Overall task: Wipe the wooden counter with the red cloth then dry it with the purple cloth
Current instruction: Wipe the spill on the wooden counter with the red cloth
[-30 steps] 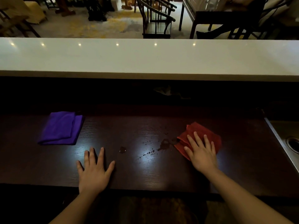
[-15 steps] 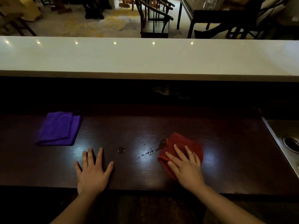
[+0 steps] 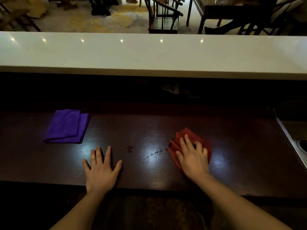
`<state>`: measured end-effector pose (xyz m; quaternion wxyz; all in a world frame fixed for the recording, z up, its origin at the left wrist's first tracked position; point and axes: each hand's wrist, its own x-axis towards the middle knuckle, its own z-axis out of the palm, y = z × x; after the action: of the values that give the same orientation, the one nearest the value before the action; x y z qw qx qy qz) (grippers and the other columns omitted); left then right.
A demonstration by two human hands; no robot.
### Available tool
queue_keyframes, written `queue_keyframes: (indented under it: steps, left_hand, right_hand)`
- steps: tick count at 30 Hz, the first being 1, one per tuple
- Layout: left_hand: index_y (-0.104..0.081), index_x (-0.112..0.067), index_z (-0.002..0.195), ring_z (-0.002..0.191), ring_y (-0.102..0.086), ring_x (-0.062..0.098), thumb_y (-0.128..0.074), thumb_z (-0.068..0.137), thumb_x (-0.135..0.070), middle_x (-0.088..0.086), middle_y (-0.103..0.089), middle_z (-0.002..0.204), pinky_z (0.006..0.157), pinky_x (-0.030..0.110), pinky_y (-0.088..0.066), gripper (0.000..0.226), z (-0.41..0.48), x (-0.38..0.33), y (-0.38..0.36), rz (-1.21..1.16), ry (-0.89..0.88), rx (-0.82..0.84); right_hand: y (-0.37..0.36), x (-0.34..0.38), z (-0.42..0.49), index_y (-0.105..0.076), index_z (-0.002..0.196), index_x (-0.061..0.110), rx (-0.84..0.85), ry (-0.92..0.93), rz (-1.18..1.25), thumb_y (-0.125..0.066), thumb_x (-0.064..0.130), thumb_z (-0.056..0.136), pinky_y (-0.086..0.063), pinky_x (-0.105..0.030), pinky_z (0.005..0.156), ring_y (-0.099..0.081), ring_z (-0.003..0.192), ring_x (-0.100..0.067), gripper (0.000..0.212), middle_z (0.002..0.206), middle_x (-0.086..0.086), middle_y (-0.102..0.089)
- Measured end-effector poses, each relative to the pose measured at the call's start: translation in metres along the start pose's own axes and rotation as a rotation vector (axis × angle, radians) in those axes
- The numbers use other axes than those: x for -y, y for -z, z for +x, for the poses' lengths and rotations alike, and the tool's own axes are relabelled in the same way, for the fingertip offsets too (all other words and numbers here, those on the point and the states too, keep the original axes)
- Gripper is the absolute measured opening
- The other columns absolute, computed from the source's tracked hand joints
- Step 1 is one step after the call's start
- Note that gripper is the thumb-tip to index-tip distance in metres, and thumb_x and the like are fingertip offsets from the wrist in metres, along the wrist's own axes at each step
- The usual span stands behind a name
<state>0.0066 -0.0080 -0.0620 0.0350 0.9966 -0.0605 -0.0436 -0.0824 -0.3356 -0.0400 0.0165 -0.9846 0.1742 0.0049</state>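
A: Where is the red cloth?

B: Right of centre in the frame, bunched on the counter. The right hand lies flat on top of it, palm down, fingers slightly apart, pressing it to the wood. Red shows past the fingertips and along both sides of the hand.

A: And the left hand?

B: Lower centre-left, flat on the bare counter with fingers spread wide and the thumb out to the right. It holds nothing.

A: The purple cloth?

B: Folded, lying in the left part of the frame toward the back of the counter, above the left hand and apart from it. Neither hand touches it.

A: Is the counter wet?

B: Between the hands there is a small dark puddle, and to its right a trail of droplets running up to the left edge of the red cloth. Light glares off the wood around them.

A: Anything else?

B: A white ledge crosses the upper frame behind the counter, and a metal sink with a drain sits at the right edge.
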Motion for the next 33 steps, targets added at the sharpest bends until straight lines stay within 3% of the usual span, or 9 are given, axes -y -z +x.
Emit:
queue_keyframes:
  steps: [3, 5, 12, 16, 19, 21, 26, 30, 33]
  left_hand:
    - [-0.007, -0.033, 0.154, 0.150, 0.006, 0.027, -0.007, 0.085, -0.078, 0.013, -0.005, 0.163, 0.117, 0.057, 0.003, 0.083, 0.000, 0.000, 0.001, -0.012, -0.009, 0.001]
    - [-0.006, -0.034, 0.154, 0.150, 0.008, 0.026, -0.006, 0.085, -0.078, 0.012, -0.003, 0.164, 0.117, 0.057, 0.004, 0.083, 0.000, 0.001, 0.001, -0.018, -0.011, 0.005]
    - [-0.004, -0.035, 0.154, 0.149, 0.009, 0.026, -0.003, 0.085, -0.078, 0.011, -0.001, 0.164, 0.117, 0.057, 0.004, 0.082, 0.001, 0.001, 0.001, -0.023, -0.013, 0.002]
    - [-0.005, -0.035, 0.154, 0.149, 0.009, 0.026, -0.004, 0.085, -0.078, 0.011, -0.002, 0.164, 0.117, 0.057, 0.004, 0.082, 0.000, 0.002, 0.001, -0.015, -0.012, 0.005]
    - [-0.006, -0.035, 0.154, 0.150, 0.008, 0.026, -0.004, 0.086, -0.078, 0.012, -0.003, 0.164, 0.118, 0.058, 0.003, 0.081, 0.000, 0.002, 0.000, -0.017, -0.012, 0.001]
    - [-0.006, -0.035, 0.154, 0.150, 0.007, 0.026, -0.004, 0.086, -0.078, 0.012, -0.004, 0.164, 0.118, 0.058, 0.002, 0.081, 0.001, 0.002, 0.001, -0.015, -0.009, -0.002]
    - [-0.006, -0.036, 0.154, 0.150, 0.006, 0.026, -0.004, 0.086, -0.077, 0.011, -0.006, 0.163, 0.117, 0.057, 0.002, 0.080, 0.000, 0.003, 0.000, -0.012, -0.005, -0.010]
    - [-0.007, -0.036, 0.154, 0.150, 0.006, 0.026, -0.003, 0.085, -0.077, 0.012, -0.007, 0.163, 0.117, 0.057, 0.002, 0.081, 0.001, 0.002, -0.001, -0.013, 0.000, -0.008]
    - [-0.010, -0.035, 0.154, 0.150, 0.005, 0.027, -0.005, 0.085, -0.076, 0.013, -0.006, 0.163, 0.117, 0.058, 0.001, 0.081, 0.001, 0.001, 0.000, -0.013, -0.006, -0.003]
  right_hand:
    - [-0.008, -0.008, -0.024, -0.045, 0.140, 0.026, -0.039, 0.154, 0.006, -0.034, 0.056, 0.092, -0.040, -0.043, 0.083, -0.048, 0.113, -0.028, 0.058, 0.151, 0.003, -0.040]
    - [-0.008, -0.019, -0.018, -0.048, 0.139, 0.028, -0.072, 0.162, -0.002, -0.033, 0.056, 0.092, -0.039, -0.042, 0.082, -0.049, 0.111, -0.026, 0.056, 0.150, 0.006, -0.042]
    - [0.007, -0.027, 0.041, -0.051, 0.135, 0.032, -0.078, -0.184, 0.236, -0.047, 0.043, 0.095, -0.032, -0.042, 0.087, -0.040, 0.116, -0.026, 0.042, 0.149, 0.012, -0.041]
    - [0.014, -0.017, 0.064, -0.058, 0.130, 0.025, -0.081, -0.403, 0.543, -0.054, 0.033, 0.095, -0.034, -0.042, 0.096, -0.042, 0.116, -0.031, 0.036, 0.122, -0.011, -0.064]
    - [0.021, -0.004, 0.066, -0.058, 0.130, 0.026, -0.016, -0.444, 0.762, -0.054, 0.035, 0.095, -0.035, -0.042, 0.102, -0.045, 0.120, -0.038, 0.036, 0.114, -0.022, -0.060]
    - [0.019, 0.011, 0.059, -0.058, 0.130, 0.029, 0.028, -0.350, 0.738, -0.054, 0.036, 0.095, -0.032, -0.039, 0.101, -0.044, 0.122, -0.033, 0.036, 0.119, -0.017, -0.061]
    - [0.007, 0.057, 0.004, -0.060, 0.121, 0.040, 0.008, 0.076, 0.566, -0.055, 0.041, 0.091, -0.026, -0.032, 0.092, -0.044, 0.117, -0.015, 0.030, 0.135, 0.021, -0.053]
    - [-0.014, 0.061, -0.034, -0.051, 0.126, 0.044, 0.000, 0.337, 0.381, -0.047, 0.055, 0.088, -0.033, -0.046, 0.105, -0.037, 0.132, -0.023, 0.039, 0.149, 0.020, -0.039]
    - [-0.018, 0.052, -0.025, -0.044, 0.130, 0.048, -0.009, 0.331, 0.287, -0.041, 0.062, 0.089, -0.015, -0.051, 0.116, -0.022, 0.143, -0.026, 0.044, 0.155, 0.015, -0.030]
